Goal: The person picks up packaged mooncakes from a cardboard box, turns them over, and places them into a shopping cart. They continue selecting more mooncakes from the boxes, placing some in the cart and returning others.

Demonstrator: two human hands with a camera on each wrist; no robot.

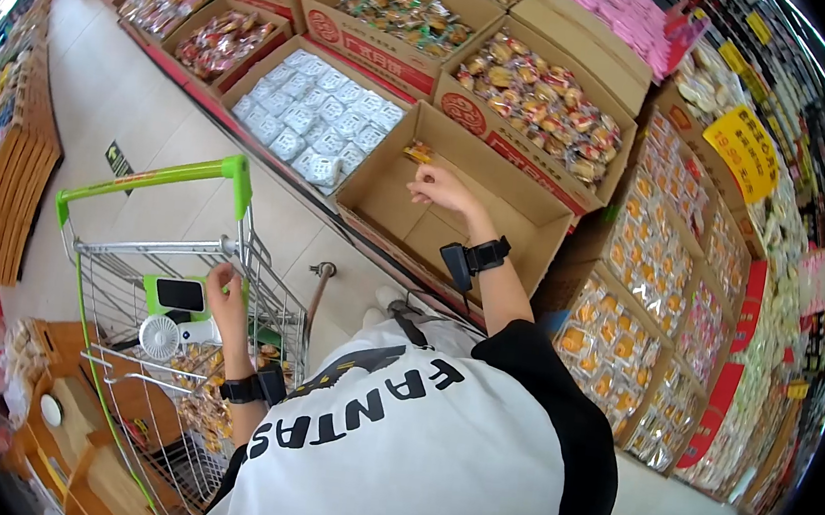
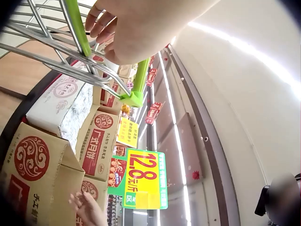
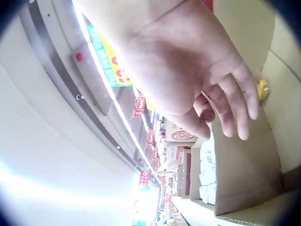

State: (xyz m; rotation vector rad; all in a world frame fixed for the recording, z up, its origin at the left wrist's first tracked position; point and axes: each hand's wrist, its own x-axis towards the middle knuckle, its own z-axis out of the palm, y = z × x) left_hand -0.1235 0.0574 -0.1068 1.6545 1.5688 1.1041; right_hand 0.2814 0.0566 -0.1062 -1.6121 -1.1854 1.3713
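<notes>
In the head view my right hand (image 1: 443,190) hangs over a cardboard box (image 1: 533,255) with a small yellow packet (image 1: 419,152) lying at its back left. The right wrist view shows the right hand (image 3: 188,70) with fingers loosely bent and nothing held, the packet (image 3: 262,88) beyond the fingertips. My left hand (image 1: 225,296) is above the cart's (image 1: 144,176) basket, beside a phone (image 1: 180,294) and a small white fan (image 1: 160,337). In the left wrist view the left hand (image 2: 127,33) has relaxed fingers near the green cart frame (image 2: 139,84), holding nothing visible.
White-wrapped packets (image 1: 299,115) fill the box to the left; boxes of wrapped pastries (image 1: 540,100) stand behind. More packed pastries (image 1: 649,252) line the right side. Packets (image 1: 206,407) lie in the cart. A wooden display (image 1: 63,422) stands at the lower left.
</notes>
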